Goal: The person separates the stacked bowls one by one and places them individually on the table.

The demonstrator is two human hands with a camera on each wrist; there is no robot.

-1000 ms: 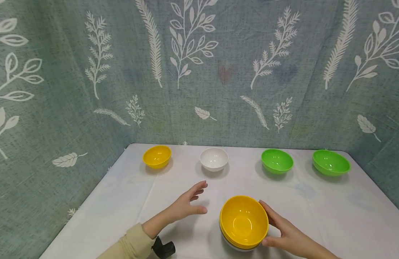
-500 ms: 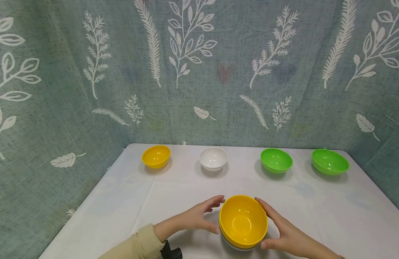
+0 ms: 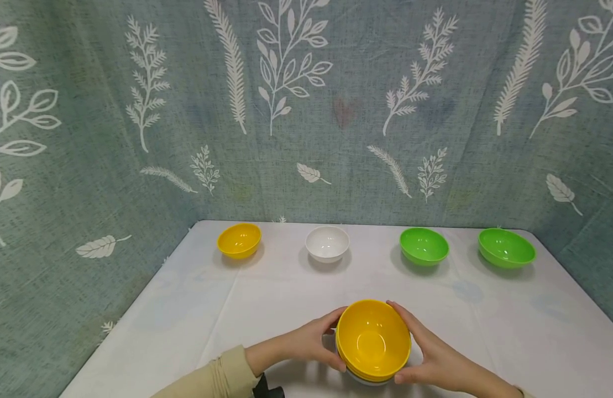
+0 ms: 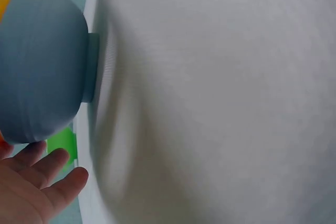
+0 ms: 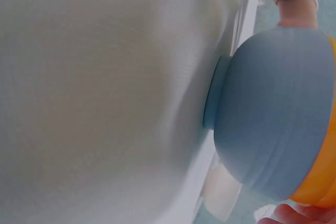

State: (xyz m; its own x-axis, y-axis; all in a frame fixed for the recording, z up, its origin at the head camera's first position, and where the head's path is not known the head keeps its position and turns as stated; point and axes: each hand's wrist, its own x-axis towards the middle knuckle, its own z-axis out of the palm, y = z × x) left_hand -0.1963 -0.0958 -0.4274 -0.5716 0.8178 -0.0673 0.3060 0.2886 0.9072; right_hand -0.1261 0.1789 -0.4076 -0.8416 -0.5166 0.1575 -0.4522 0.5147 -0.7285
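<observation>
A stack of bowls stands near the front of the table, its top yellow bowl (image 3: 373,340) facing up. Another yellow rim shows just beneath it. The outermost bowl, blue-grey (image 5: 273,108), sits at the bottom, its foot close to the white cloth. From the left, my left hand (image 3: 311,341) holds the stack, thumb in front and fingers partly hidden behind the rim. My right hand (image 3: 433,354) holds the opposite side, fingers along the far rim and thumb near the front.
Along the back of the white-covered table (image 3: 276,287) are a small yellow bowl (image 3: 239,241), a white bowl (image 3: 328,245), a green bowl (image 3: 424,247) and a larger green bowl (image 3: 507,249). A leaf-patterned curtain (image 3: 286,166) rises behind. A black device (image 3: 267,389) is at the left wrist.
My left hand has moved right and slightly down to the stack's left side. My right hand's fingers have slid left along the far rim. The stack stays nearly in place.
</observation>
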